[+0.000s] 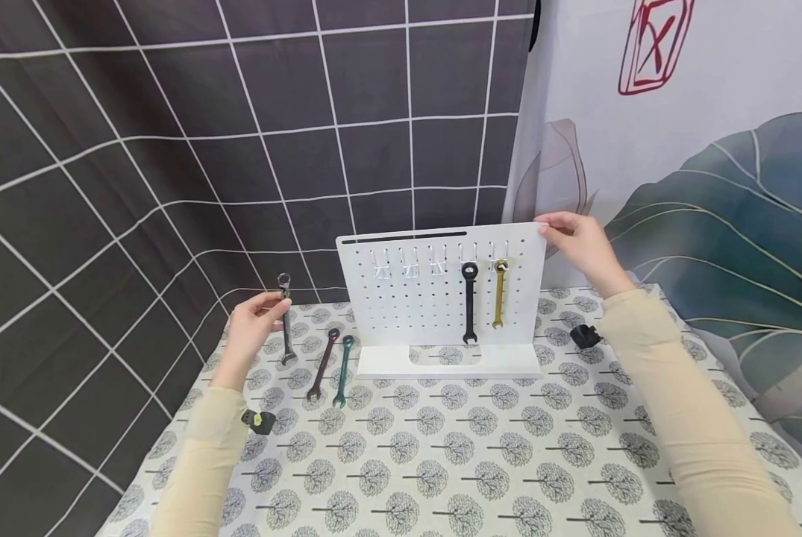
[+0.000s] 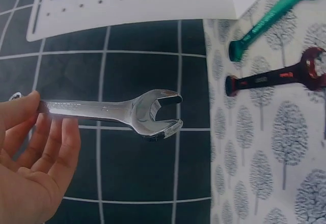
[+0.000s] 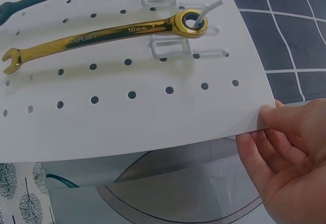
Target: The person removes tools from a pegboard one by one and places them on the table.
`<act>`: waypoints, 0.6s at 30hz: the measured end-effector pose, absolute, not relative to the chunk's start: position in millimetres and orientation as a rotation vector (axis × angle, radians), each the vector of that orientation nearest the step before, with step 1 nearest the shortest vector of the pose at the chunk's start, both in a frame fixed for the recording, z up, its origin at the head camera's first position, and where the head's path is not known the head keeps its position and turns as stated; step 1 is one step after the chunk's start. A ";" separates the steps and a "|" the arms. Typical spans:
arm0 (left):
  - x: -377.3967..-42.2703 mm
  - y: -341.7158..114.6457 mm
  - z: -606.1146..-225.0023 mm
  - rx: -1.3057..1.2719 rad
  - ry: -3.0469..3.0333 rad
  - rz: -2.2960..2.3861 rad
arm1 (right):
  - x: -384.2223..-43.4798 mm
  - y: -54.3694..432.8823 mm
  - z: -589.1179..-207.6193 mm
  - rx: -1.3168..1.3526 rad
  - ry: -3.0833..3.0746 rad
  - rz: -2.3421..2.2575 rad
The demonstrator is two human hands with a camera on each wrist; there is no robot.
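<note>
My left hand [image 1: 253, 332] pinches a silver combination wrench [image 2: 107, 109] near its ring end, holding it above the table left of the board. Its open jaw end points down in the head view. My right hand [image 1: 582, 246] grips the upper right corner of a white pegboard [image 3: 153, 127] between thumb and fingers. From hooks on the board hang a black wrench [image 1: 469, 302] and a gold wrench [image 3: 102, 38] marked 10mm. Left of the board, a dark red wrench [image 1: 323, 364] and a green wrench [image 1: 343, 371] lie on the table.
Several clear hooks [image 1: 410, 270] on the pegboard's left side hold nothing. A tree-patterned cloth [image 1: 441, 455] covers the table. Behind stands a dark curtain with white grid lines [image 1: 374, 156]; to the right hangs a leaf-printed cloth [image 1: 743, 209].
</note>
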State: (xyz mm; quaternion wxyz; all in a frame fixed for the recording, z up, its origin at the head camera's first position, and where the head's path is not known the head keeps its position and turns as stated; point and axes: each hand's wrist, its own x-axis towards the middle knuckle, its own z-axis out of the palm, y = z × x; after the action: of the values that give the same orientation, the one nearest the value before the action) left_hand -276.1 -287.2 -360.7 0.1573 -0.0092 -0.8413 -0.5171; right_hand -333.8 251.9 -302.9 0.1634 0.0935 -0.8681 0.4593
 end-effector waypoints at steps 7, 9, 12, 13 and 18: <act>-281.0 -289.1 -375.1 -0.009 -2.492 -1.478 | -333.5 252.1 -302.9 0.258 -2.472 1.312; -282.9 -289.8 -378.9 -0.006 -2.510 -1.470 | -333.6 252.0 -303.0 0.257 -2.472 1.312; -285.3 -291.8 -384.6 0.012 -2.540 -1.463 | -334.1 251.8 -303.3 0.257 -2.472 1.313; -285.8 -292.6 -386.3 0.017 -2.554 -1.455 | -334.2 251.7 -303.4 0.258 -2.471 1.312; -287.7 -297.1 -394.2 0.029 -2.611 -1.440 | -334.1 251.5 -303.3 0.266 -2.465 1.306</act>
State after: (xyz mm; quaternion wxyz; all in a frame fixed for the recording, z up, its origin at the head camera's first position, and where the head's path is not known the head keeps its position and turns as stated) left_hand -287.7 -297.1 -394.2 0.0799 0.0097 -0.8727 -0.4815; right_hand -334.1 251.5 -303.3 0.1686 0.0935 -0.8671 0.4594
